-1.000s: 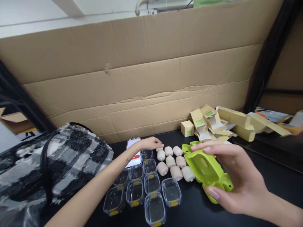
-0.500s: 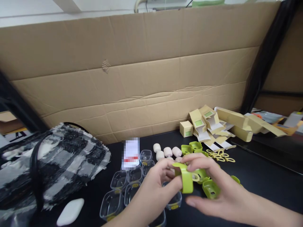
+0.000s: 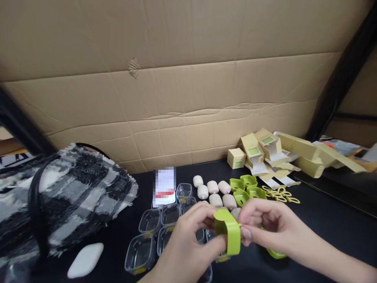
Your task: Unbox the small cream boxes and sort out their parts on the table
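My left hand (image 3: 196, 239) grips a lime-green plastic cover (image 3: 232, 236), a small rounded-square shell with its hollow side turned to the left. Against the outer right face of the cover, my right hand (image 3: 262, 226) pinches a yellow-green loop strap, mostly hidden by thumb and forefinger. More lime-green covers (image 3: 256, 192) lie just behind my right hand, and one is partly hidden below it. Several matching loop straps (image 3: 279, 193) are heaped farther right. Clear square plastic cups (image 3: 140, 253) stand under and left of my left hand.
Pale rounded blocks (image 3: 216, 200) sit behind my hands. A phone (image 3: 164, 188) lies behind the cups. Small cardboard boxes (image 3: 236, 158) and opened packaging are at the back right. A checkered bag (image 3: 88, 192) and a white rounded case (image 3: 86, 260) occupy the left. A cardboard sheet (image 3: 182, 90) stands behind.
My right hand has closed from spread fingers into a pinch on the loop strap beside the cover. The view has tilted down slightly; my left hand still holds the cover.
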`<control>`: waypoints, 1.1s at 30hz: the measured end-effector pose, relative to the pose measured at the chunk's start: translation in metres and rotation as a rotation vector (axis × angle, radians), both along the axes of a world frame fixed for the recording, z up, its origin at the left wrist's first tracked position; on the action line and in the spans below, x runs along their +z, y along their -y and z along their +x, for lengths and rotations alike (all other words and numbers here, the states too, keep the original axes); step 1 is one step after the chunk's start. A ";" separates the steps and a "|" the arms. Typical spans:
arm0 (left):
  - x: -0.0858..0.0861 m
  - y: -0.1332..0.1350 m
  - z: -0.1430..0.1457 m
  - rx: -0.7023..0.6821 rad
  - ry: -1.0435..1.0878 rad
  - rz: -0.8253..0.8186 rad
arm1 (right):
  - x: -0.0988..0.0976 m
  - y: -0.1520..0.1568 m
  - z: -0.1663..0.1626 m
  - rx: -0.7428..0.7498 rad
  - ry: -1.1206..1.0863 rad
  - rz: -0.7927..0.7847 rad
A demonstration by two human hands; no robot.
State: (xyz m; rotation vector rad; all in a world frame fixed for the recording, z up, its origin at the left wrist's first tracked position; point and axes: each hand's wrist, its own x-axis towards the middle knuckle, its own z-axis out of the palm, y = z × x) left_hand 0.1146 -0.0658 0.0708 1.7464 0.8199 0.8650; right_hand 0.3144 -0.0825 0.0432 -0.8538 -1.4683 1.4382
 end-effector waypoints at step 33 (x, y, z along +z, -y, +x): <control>-0.016 0.010 0.007 0.053 -0.037 0.249 | 0.021 0.022 0.003 -0.200 0.850 1.268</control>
